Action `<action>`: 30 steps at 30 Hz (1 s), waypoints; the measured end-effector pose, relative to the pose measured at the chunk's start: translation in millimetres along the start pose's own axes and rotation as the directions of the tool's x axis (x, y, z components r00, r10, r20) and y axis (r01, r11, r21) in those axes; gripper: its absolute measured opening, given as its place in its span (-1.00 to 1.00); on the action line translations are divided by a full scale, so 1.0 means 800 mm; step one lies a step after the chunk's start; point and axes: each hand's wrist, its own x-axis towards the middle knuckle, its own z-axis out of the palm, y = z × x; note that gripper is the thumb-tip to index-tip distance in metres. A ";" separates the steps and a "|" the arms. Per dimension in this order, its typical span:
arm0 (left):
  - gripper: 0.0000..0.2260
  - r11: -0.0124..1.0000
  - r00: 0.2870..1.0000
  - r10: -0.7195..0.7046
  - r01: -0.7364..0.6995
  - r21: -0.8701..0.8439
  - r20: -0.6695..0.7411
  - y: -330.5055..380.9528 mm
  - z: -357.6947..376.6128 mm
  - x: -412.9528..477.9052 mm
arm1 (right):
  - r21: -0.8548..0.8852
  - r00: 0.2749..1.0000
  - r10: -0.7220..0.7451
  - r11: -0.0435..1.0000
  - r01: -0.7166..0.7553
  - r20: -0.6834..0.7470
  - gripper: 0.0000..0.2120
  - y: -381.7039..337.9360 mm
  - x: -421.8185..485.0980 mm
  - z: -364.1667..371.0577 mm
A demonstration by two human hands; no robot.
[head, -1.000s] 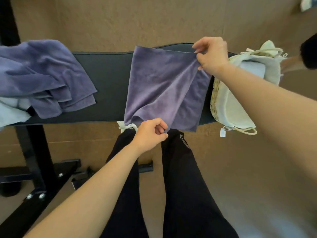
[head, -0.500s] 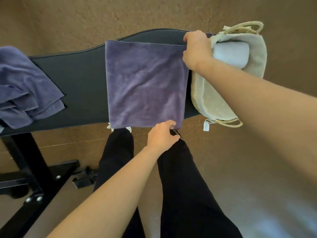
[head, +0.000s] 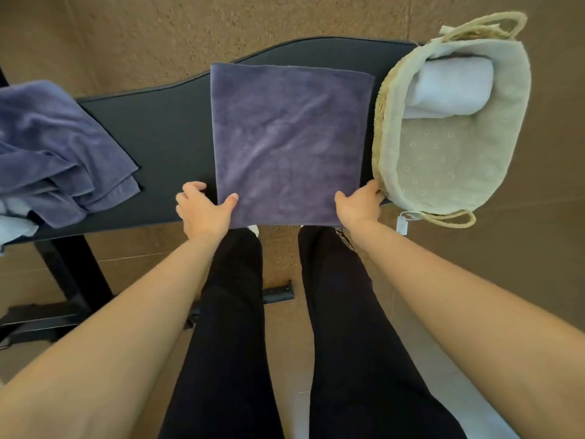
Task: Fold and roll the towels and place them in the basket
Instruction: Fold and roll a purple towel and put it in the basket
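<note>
A purple towel [head: 289, 141] lies flat and folded on the black bench [head: 164, 128]. My left hand [head: 202, 209] grips its near left corner, thumb on top of the cloth. My right hand [head: 359, 205] holds the near right corner, its fingers close to the basket. The woven basket [head: 384, 122] with a pale cloth liner stands at the bench's right end. A rolled pale blue towel [head: 452, 87] lies inside it at the far end.
A heap of crumpled purple towels [head: 60, 147] sits on the bench's left end, with a pale blue one [head: 14, 223] under it. My legs in black trousers stand below the near edge. The bench's black frame [head: 63, 280] rests on the brown floor.
My right hand came down from the towel's far right corner to its near right corner. My left hand shifted from the near right edge to the near left corner. The towel now lies flat.
</note>
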 end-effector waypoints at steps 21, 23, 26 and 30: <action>-0.80 0.941 0.973 0.007 0.071 -0.330 0.230 -0.077 -0.063 -0.030 | 0.531 0.930 0.241 0.768 -0.358 0.278 -0.68 0.052 -0.071 0.004; -0.79 0.922 0.967 0.051 0.050 -0.383 0.250 -0.074 -0.082 -0.037 | 0.580 0.938 0.226 0.740 -0.340 0.262 -0.66 0.051 -0.085 -0.007; -0.90 0.893 0.953 0.113 0.027 -0.449 0.282 -0.053 -0.109 -0.035 | 0.681 0.974 0.112 0.699 -0.217 0.196 -0.63 0.039 -0.100 -0.028; -0.88 0.777 0.911 0.144 0.138 -0.614 0.386 -0.004 -0.131 -0.011 | 0.825 0.983 -0.049 0.551 -0.121 0.177 -0.85 -0.002 -0.100 -0.059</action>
